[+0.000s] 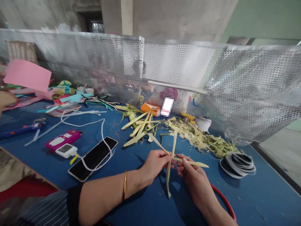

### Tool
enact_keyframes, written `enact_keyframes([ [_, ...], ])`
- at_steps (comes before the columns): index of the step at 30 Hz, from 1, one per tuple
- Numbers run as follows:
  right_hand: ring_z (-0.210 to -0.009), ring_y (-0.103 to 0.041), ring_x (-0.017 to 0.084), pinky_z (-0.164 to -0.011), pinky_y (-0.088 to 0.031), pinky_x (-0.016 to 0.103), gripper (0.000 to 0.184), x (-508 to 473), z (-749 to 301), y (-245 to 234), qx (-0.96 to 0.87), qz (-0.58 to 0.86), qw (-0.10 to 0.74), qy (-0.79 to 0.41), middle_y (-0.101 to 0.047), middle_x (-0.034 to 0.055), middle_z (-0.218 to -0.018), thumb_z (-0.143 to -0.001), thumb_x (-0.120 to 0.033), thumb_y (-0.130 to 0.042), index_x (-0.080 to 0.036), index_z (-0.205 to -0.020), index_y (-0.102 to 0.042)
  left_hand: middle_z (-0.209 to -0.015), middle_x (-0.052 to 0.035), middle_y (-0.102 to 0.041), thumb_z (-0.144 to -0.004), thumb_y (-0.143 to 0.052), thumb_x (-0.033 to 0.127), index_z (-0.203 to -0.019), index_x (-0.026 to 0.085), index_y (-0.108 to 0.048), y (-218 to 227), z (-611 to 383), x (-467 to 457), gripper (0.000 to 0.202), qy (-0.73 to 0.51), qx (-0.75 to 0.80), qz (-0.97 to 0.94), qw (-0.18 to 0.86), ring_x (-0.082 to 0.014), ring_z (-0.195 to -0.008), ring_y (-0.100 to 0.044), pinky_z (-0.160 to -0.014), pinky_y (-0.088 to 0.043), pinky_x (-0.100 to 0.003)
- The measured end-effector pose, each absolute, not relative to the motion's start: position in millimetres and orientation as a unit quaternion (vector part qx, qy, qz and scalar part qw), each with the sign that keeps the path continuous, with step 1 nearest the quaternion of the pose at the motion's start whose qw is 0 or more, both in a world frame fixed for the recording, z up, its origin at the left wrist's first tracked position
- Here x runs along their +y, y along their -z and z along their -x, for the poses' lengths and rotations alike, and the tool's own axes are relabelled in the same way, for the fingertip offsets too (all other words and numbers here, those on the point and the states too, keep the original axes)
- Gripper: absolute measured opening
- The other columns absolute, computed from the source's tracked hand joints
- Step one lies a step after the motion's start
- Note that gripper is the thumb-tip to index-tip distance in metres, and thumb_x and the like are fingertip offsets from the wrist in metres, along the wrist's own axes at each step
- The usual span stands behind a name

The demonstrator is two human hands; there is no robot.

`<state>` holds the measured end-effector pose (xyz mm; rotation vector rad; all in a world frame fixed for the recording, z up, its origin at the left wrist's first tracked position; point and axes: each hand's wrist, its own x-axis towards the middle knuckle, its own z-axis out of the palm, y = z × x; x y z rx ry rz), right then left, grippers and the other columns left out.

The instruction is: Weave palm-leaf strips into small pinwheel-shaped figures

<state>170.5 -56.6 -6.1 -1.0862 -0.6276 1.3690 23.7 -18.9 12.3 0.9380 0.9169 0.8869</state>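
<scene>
Near the front edge of the blue worktop [258, 201], both hands meet over two pale leaf strips [169, 179] that cross each other. The left hand [155, 164] is closed, thumb and fingers pinching the strips at the crossing. The right hand [192, 175] is curled and pinches the same spot from the other side. Its fingertips hide exactly how the strips interlock. One strip hangs down to the worktop, and the other juts toward the right edge.

A bangle [125, 185] sits on the left forearm, which is cut off at the bottom by a striped sleeve [47, 210]. A red hoop [223, 201] is mostly hidden under the right forearm.

Toward the middle lie loose leaves [141, 125], and right of them a heap of shreds [202, 139]. A black-and-white coil [237, 163] lies near the right edge. Left of the hands a phone [92, 158] lies face up, with a cable [102, 131] running to a white charger [67, 150] beside a pink gadget [62, 139].

An orange box [150, 108] stands at the back edge against a perforated screen [211, 78]. Shapes behind the screen are too blurred to make out. At the far left corner there is a clutter of coloured scraps and a pink sheet [27, 75]. Another person's hand [4, 99] is cut off by the left edge of the picture.
</scene>
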Motion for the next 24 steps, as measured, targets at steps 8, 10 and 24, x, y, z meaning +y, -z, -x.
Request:
enact_keyframes([
  [8, -0.058, -0.057, 0.011, -0.057, -0.051, 0.022, 0.033, -53, -178, 4, -0.294, 0.506, 0.624, -0.519, -0.063, -0.0014, -0.066, -0.062, -0.044, -0.086, -0.018, -0.074, -0.07, -0.079, -0.0045, -0.072, -0.079, -0.067, 0.05, -0.1, 0.014, -0.071, -14, -18, -13, 0.041, -0.384, 0.455, -0.494, 0.634, -0.0136, -0.063, -0.064, -0.057, -0.045, -0.023],
  [10, -0.059, -0.057, 0.011, -0.057, -0.051, 0.021, 0.034, -52, -182, 5, -0.296, 0.51, 0.634, -0.5, -0.063, -0.0016, -0.067, -0.062, -0.047, -0.085, -0.019, -0.075, -0.07, -0.09, -0.0071, -0.071, -0.084, -0.058, 0.054, -0.1, 0.015, -0.069, -16, -11, -3, 0.043, -0.432, 0.482, -0.484, 0.589, -0.0151, -0.072, -0.066, -0.059, -0.046, -0.023],
  [24, -0.067, -0.056, 0.016, -0.065, -0.047, 0.027, 0.042, -57, -175, -1, -0.475, 0.532, 0.572, -0.405, -0.059, 0.0034, -0.067, -0.076, -0.053, -0.071, -0.019, -0.053, -0.065, -0.071, -0.0033, -0.071, -0.078, -0.064, 0.048, -0.076, 0.019, -0.076, -16, -7, -13, 0.031, -0.297, 0.413, -0.727, 0.462, -0.0182, -0.069, -0.062, -0.065, -0.043, -0.026],
])
